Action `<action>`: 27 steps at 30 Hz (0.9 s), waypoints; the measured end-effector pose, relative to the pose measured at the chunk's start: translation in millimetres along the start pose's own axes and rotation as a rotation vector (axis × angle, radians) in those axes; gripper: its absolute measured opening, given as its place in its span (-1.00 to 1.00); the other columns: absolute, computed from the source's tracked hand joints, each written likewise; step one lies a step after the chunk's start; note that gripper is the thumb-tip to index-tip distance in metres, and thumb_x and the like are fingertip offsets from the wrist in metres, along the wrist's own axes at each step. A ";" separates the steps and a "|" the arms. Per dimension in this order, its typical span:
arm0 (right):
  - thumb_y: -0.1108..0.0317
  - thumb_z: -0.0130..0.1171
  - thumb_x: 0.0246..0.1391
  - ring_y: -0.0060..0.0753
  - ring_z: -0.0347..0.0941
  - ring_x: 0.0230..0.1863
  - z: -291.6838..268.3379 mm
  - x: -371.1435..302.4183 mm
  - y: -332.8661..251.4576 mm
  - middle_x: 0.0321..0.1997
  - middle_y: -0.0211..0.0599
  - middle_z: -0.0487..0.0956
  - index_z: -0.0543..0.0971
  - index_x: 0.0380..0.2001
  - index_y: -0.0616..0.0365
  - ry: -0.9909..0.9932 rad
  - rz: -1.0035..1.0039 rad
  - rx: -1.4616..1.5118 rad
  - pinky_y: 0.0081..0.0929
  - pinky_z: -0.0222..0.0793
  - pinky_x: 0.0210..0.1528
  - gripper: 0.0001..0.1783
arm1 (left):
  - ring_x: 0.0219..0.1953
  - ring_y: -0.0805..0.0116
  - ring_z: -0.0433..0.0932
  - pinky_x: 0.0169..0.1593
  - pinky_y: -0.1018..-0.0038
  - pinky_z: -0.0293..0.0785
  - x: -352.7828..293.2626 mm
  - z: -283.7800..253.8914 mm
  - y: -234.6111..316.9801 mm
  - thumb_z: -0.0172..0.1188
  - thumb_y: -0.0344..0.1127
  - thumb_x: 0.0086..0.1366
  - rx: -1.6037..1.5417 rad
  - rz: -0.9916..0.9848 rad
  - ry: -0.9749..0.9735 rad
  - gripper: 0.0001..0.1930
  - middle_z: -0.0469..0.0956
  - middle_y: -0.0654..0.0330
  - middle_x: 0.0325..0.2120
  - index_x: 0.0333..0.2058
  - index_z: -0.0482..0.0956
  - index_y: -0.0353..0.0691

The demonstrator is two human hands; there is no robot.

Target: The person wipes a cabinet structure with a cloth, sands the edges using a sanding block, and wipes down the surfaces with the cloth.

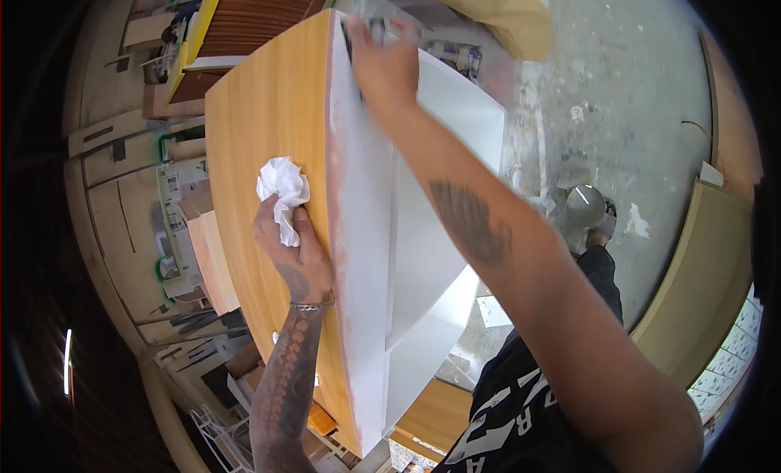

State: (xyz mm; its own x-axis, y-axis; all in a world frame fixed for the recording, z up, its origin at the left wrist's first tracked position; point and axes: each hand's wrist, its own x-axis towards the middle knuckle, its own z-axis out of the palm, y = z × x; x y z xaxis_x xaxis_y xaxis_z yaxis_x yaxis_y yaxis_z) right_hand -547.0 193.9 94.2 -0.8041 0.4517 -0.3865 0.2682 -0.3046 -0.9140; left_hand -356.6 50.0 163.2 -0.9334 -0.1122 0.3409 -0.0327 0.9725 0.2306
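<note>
My left hand rests on the wood-grain panel of a large cabinet-like piece, its fingers closed on a crumpled white wad of cloth or paper. Across the piece, my right hand is at the far end of the long white edge strip. Motion blurs its fingers, which are bent around something dark and thin against the strip; what it is cannot be made out. Reddish-brown smears and whitish patches run along the strip where it meets the wood-grain face. Beyond the strip lies a white recessed interior.
A slatted brown panel with a yellow edge stands at the far left. Brown paper or board lies at the far side. On the stained concrete floor is a round metallic container near my foot. Boards stand at right.
</note>
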 end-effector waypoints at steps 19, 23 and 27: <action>-0.07 0.35 0.12 0.17 0.48 0.11 -26.4 -100.6 50.0 0.08 0.10 0.49 0.36 0.17 0.20 -0.096 -0.032 0.094 -0.08 0.43 0.12 -0.26 | 0.20 -0.04 0.30 0.29 0.11 0.19 -3.8 -0.9 -7.6 0.10 -0.31 0.44 -0.008 -0.021 -0.020 -0.60 0.36 -0.07 0.16 0.18 0.39 -0.34; -0.05 0.37 0.11 0.18 0.46 0.14 -15.8 -43.8 12.1 0.12 0.13 0.47 0.35 0.17 0.18 -0.106 0.098 0.157 -0.07 0.42 0.13 -0.26 | 0.19 -0.04 0.31 0.28 0.11 0.19 -2.4 1.8 -4.3 0.10 -0.30 0.45 -0.092 -0.052 -0.022 -0.59 0.37 -0.07 0.15 0.19 0.39 -0.35; -0.10 0.37 0.10 0.09 0.52 0.11 -19.6 -97.2 44.0 0.09 0.19 0.53 0.29 0.21 0.25 -0.074 0.019 0.136 -0.16 0.43 0.13 -0.16 | 0.17 -0.05 0.33 0.27 0.11 0.20 -3.0 0.5 -9.6 0.10 -0.29 0.45 -0.017 0.011 -0.013 -0.60 0.38 -0.07 0.12 0.18 0.39 -0.35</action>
State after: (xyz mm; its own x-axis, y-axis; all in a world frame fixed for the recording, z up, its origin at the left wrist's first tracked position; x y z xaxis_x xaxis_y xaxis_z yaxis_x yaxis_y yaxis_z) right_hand -446.7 152.9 89.1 -0.8376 0.3836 -0.3890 0.2135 -0.4254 -0.8794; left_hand -353.7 41.1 159.5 -0.9381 -0.0991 0.3318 -0.0166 0.9700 0.2427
